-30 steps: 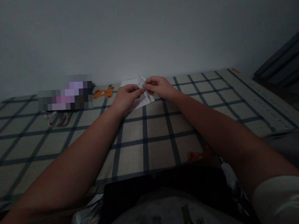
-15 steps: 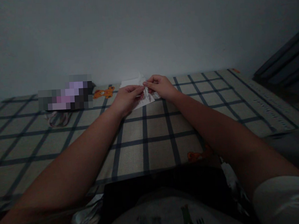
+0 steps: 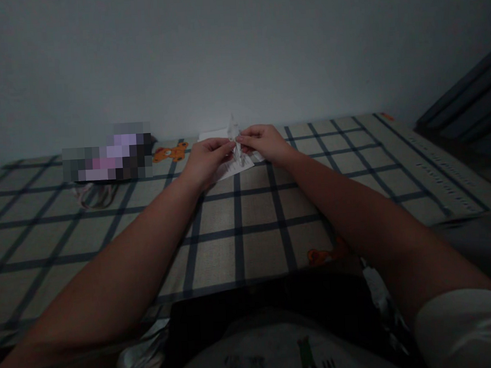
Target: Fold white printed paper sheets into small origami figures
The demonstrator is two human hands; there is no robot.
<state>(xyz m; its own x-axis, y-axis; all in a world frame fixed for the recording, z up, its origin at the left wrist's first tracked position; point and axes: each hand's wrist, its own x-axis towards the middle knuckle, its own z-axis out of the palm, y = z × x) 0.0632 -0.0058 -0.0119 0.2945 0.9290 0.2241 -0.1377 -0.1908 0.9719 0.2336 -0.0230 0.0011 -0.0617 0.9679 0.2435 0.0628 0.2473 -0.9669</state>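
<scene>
Both hands meet at a small piece of folded white paper (image 3: 233,131), its pointed tip standing upright above the fingers. My left hand (image 3: 208,158) pinches it from the left between thumb and fingers. From the right, my right hand (image 3: 263,143) pinches the same paper close by. Under the hands lies a flat white sheet (image 3: 228,170), partly covered by them. The paper's lower folds are too small and dim to make out.
A checked tablecloth (image 3: 255,211) with orange bear prints covers the table, which meets a plain wall (image 3: 238,52). A blurred-out pink and purple item (image 3: 116,155) sits at the left, with a looped strap (image 3: 93,197) before it. Dark slatted furniture (image 3: 467,106) stands at the right.
The paper's pointed tip stands a little higher and shows more clearly between the hands. Both hands have shifted only slightly and keep their pinch.
</scene>
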